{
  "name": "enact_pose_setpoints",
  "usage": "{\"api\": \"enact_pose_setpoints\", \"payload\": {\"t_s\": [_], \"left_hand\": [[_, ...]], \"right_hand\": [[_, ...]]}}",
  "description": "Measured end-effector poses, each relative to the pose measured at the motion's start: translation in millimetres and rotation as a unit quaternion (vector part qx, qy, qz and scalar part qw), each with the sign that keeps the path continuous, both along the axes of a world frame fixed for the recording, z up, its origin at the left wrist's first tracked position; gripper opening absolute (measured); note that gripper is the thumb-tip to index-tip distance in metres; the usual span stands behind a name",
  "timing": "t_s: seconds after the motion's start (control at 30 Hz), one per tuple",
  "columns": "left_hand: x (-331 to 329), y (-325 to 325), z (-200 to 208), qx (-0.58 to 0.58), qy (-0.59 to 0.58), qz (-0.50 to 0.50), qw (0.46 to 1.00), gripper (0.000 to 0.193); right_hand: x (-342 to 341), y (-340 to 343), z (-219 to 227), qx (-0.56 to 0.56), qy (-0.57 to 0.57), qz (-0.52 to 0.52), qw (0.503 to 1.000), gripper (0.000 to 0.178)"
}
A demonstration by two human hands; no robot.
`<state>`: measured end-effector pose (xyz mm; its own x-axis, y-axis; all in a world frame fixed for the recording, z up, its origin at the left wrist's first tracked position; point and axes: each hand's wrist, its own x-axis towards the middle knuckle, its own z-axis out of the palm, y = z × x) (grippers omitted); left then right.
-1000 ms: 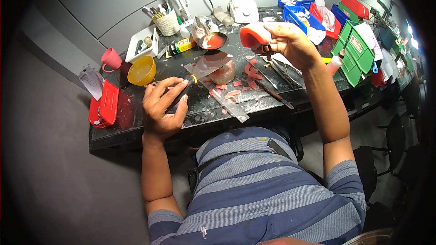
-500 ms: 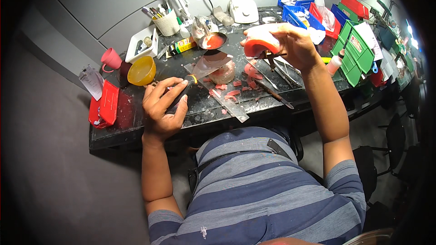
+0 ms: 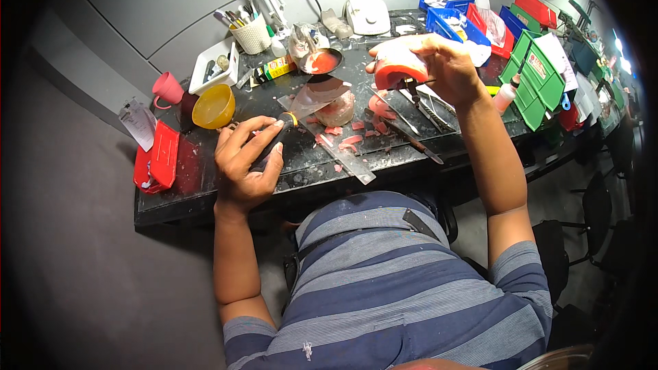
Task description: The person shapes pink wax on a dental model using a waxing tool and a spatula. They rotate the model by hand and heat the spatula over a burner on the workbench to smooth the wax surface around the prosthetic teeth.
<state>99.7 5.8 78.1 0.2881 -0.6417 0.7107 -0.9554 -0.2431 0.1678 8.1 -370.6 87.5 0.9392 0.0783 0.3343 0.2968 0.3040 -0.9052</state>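
My left hand (image 3: 245, 161) is wrapped round the dark handle of a wide-bladed spatula (image 3: 317, 98). Its shiny blade points away to the right, over the bench. Raised over the bench on the right, my right hand (image 3: 452, 68) grips a dental model with a red wax rim (image 3: 401, 72). A small dark metal piece shows beneath the model, partly hidden by the fingers. Below the blade lie a round plaster block (image 3: 336, 111), a flat clear strip (image 3: 348, 161) and several pink wax scraps (image 3: 351, 141). A wax knife (image 3: 415, 142) rests to their right.
A pan of red wax (image 3: 322, 62) stands behind the blade. On the left are a yellow bowl (image 3: 214, 107), a pink mug (image 3: 167, 89) and a red bin (image 3: 157, 157). Blue bins (image 3: 458, 27) and a green bin (image 3: 534, 81) line the back right.
My right hand has tilted the dental model slightly, and the wax rim sits a little farther right. My left hand and the spatula have stayed in place.
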Motion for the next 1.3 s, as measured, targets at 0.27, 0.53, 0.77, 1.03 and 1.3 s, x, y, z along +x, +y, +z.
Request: {"api": "enact_pose_setpoints", "payload": {"t_s": [0.27, 0.53, 0.77, 1.03, 1.3], "left_hand": [[5, -2, -5, -0.029, -0.019, -0.014, 0.999, 0.033], [3, -2, -4, -0.027, -0.014, -0.012, 0.999, 0.034], [3, -1, -4, -0.031, -0.015, -0.014, 0.999, 0.033], [-8, 4, 3, 0.000, -0.009, -0.001, 1.000, 0.032], [-36, 29, 25, -0.023, -0.046, 0.008, 0.999, 0.036]], "right_hand": [[0, -5, -6, -0.002, 0.010, -0.011, 1.000, 0.058], [0, -1, 0, 0.002, 0.003, 0.009, 1.000, 0.050], [-1, -1, 1, 0.007, 0.013, -0.010, 1.000, 0.047], [2, -5, -2, 0.011, 0.010, -0.010, 1.000, 0.047], [0, -1, 13, -0.108, -0.032, -0.079, 0.991, 0.047]]}}
